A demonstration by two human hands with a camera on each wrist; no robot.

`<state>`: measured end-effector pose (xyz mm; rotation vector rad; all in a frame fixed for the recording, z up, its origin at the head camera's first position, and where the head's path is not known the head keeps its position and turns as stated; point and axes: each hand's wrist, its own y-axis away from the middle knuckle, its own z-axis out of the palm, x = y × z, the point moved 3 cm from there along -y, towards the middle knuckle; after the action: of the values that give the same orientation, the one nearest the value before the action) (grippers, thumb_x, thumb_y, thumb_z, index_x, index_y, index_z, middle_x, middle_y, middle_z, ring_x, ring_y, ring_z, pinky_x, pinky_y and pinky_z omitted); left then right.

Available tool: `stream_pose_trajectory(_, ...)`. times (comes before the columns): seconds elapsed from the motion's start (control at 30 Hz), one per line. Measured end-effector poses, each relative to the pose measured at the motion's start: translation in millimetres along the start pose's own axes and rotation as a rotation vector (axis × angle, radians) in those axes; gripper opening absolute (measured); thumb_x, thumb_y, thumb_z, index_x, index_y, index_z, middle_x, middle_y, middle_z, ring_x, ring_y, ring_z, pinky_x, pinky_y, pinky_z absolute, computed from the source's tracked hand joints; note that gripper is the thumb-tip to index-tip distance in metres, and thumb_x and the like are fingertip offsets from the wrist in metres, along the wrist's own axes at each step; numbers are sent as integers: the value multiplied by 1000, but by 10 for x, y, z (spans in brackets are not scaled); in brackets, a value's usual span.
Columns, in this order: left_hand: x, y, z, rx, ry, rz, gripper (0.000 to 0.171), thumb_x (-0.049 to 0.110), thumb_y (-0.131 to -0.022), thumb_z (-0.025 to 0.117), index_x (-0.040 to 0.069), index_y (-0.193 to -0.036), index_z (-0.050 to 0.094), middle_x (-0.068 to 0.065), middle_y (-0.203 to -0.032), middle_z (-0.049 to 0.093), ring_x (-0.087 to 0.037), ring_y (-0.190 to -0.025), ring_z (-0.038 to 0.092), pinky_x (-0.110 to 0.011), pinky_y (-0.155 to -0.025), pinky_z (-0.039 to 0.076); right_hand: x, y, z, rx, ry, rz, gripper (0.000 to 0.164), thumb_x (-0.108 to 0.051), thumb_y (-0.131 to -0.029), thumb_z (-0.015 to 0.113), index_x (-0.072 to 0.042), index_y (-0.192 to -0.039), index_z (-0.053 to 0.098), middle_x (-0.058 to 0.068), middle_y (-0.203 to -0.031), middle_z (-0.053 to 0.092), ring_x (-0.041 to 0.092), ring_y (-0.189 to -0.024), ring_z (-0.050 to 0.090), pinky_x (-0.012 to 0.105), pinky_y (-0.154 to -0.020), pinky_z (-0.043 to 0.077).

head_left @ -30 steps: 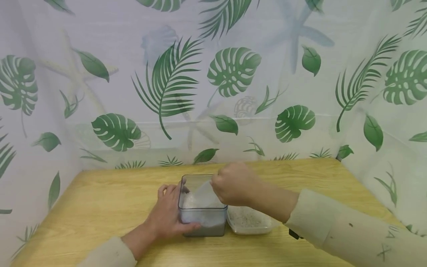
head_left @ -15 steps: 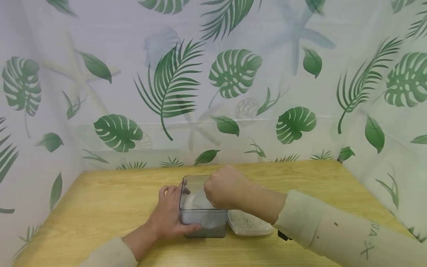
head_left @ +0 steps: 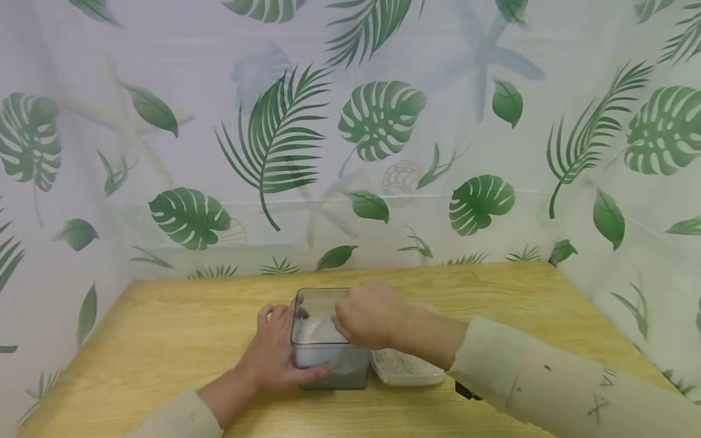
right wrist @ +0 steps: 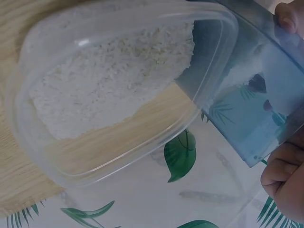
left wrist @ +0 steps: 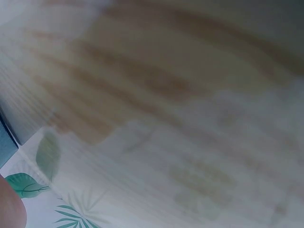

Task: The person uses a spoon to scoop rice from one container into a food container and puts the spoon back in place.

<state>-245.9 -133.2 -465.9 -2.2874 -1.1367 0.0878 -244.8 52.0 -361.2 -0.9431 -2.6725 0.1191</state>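
A clear grey-blue bin point(head_left: 334, 368) stands on the table, with white grains that look like rice point(head_left: 308, 330) inside. My left hand point(head_left: 272, 356) grips its left side, thumb along the front wall and fingers round the far left corner. Over the bin's right part, my right hand point(head_left: 372, 313) is curled into a fist on a whitish translucent scoop point(head_left: 327, 330), which dips into the bin and is mostly hidden by that hand. In the right wrist view, a clear plastic container point(right wrist: 95, 178) beside the bin point(right wrist: 247, 128) holds white rice point(right wrist: 114, 78).
Both containers stand on a wood-grain table point(head_left: 191, 328). A white leaf-printed curtain point(head_left: 416, 243) surrounds its back and sides. My right forearm partly covers the rice container, and a small black object point(head_left: 467, 390) shows under the right sleeve point(head_left: 498, 350).
My right hand has moved a little left and lower into the bin, and less of the scoop shows. My left hand keeps its grip on the bin.
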Motion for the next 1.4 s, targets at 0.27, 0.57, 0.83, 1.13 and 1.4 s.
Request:
stream_pose_trajectory(0.27,-11,5,-1,0,25,0,129,93,-74,42,-6,-154,20,-6,-124,57,-24,-116,50,-52,-106,22,12,23,4,42,-140,71,47,-27,-99,53,-20,-54,42,-9,-50,35,8,-46,32,27,-43,32)
stream_pose_trajectory(0.57,-1,9,-5,19,14,12,128,93,-74,41,-6,-153,23,-5,-122,56,-23,-114,50,-52,-105,23,22,33,-27,28,-257,211,48,-26,-97,55,-20,-51,39,-10,-47,31,9,-44,30,28,-44,29)
stream_pose_trajectory(0.83,-5,14,-1,29,19,13,128,94,-74,41,-6,-153,23,-5,-121,57,-23,-113,51,-51,-105,23,41,82,-38,24,-358,289,32,-23,-94,58,-19,-64,49,-8,-52,40,9,-47,35,26,-45,29)
stream_pose_trajectory(1.13,-9,17,1,9,17,-4,126,92,-74,46,-4,-153,23,-4,-122,57,-22,-113,50,-50,-105,22,67,125,-32,94,-383,296,29,-21,-93,56,-20,-65,48,-9,-53,39,9,-49,36,25,-47,28)
stream_pose_trajectory(1.4,-7,19,6,6,5,5,129,92,-74,44,-5,-154,20,-5,-122,57,-23,-113,50,-49,-105,23,124,196,0,126,-433,345,34,-21,-94,57,-20,-63,44,-10,-53,37,8,-50,36,25,-48,28)
